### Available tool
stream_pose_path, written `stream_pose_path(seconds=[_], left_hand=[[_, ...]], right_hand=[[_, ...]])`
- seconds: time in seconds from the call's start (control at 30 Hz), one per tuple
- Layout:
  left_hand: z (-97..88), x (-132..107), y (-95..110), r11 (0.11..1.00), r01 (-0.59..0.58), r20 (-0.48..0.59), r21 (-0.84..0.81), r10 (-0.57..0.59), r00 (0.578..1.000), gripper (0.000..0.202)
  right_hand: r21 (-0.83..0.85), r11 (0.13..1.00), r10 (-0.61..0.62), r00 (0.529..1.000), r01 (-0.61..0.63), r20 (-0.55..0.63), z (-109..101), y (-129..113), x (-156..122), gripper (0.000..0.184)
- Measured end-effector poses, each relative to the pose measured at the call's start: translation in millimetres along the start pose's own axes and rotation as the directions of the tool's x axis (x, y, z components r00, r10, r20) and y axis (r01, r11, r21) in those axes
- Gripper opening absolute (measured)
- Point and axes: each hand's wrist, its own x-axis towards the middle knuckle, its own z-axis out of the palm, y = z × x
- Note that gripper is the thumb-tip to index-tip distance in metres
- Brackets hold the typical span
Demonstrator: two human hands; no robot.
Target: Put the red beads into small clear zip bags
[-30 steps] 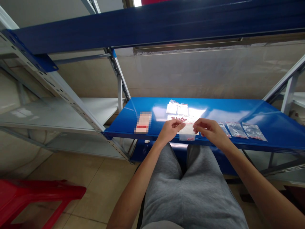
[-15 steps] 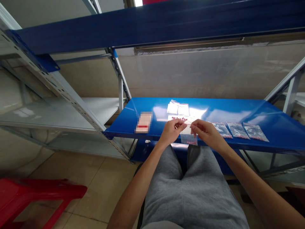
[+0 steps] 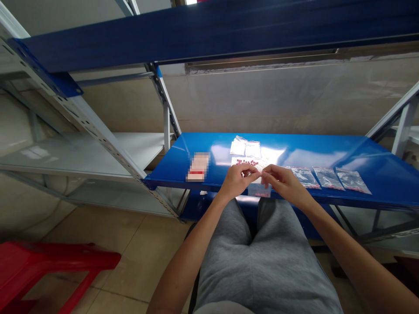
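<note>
A clear zip bag (image 3: 259, 191) with small red pieces at its bottom hangs between my hands at the front edge of the blue shelf (image 3: 219, 163). My left hand (image 3: 238, 179) pinches the bag's top edge, thumb and forefinger together. From the other side, my right hand (image 3: 279, 178) grips the same edge, its fingertips almost touching the left ones. Just behind my fingers, many small red beads (image 3: 247, 162) lie on a white sheet (image 3: 234, 161), partly covered by my hands.
To the right, several filled zip bags (image 3: 328, 178) lie in a row. Flat white bags (image 3: 252, 149) rest farther back. A blurred pinkish item (image 3: 198, 167) lies at left. A blue beam (image 3: 209, 35) crosses above; a red stool (image 3: 62, 261) stands on the floor.
My left thumb and fingers have slid right along the bag's top edge, closing the gap to my right fingertips. The bag still hangs in about the same place.
</note>
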Motion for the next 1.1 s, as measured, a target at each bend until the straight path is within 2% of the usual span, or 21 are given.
stream_pose_path(seconds=[0.13,0.3,0.37,0.5,0.63,0.73,0.87,1.0,1.1], left_hand=[[-3.5,0.6,-0.5,1.0,0.011,0.006,0.028,-0.011,1.0,0.026],[-12.9,1.3,-2.7,0.994,0.072,0.154,-0.08,-0.059,0.986,0.022],[-14.9,0.8,-2.6,0.992,0.083,0.182,-0.098,-0.064,0.981,0.019],[-14.1,-0.4,0.1,0.996,0.078,0.155,-0.039,-0.071,0.985,0.014],[-12.6,0.0,2.7,0.996,0.09,0.114,0.012,-0.091,0.989,0.011],[-10.4,0.7,1.9,0.995,0.101,0.125,-0.007,-0.099,0.987,0.017],[1.5,0.2,-3.1,0.982,0.142,0.152,-0.121,-0.123,0.981,0.036],[27.6,-1.8,-5.3,0.946,0.19,0.196,-0.264,-0.14,0.971,0.029],[53.6,-1.7,0.0,0.904,0.23,0.201,-0.36,-0.165,0.966,0.029]], right_hand=[[-0.006,1.0,-0.018,1.0,0.018,0.02,0.8,-1.5,-1.3,0.036],[-0.002,0.999,-0.047,0.996,0.047,0.07,-1.6,-5.3,-3.9,0.027],[-0.021,0.999,-0.039,0.996,0.041,0.081,-3.5,-6.7,-4.7,0.025],[-0.013,1.0,-0.003,0.997,0.004,0.077,-7.7,-7.1,-3.8,0.024],[0.061,0.992,0.101,0.985,-0.11,0.137,-14.3,-3.4,-1.6,0.024],[0.077,0.987,0.131,0.988,-0.138,0.086,-20.9,-0.5,-1.5,0.025],[0.096,0.984,0.155,0.987,-0.151,-0.036,-30.2,1.0,-6.9,0.03],[0.189,0.968,0.194,0.967,-0.163,-0.162,-37.0,7.3,-25.7,0.034],[0.294,0.94,0.234,0.953,-0.172,-0.191,-42.0,23.3,-50.3,0.045]])
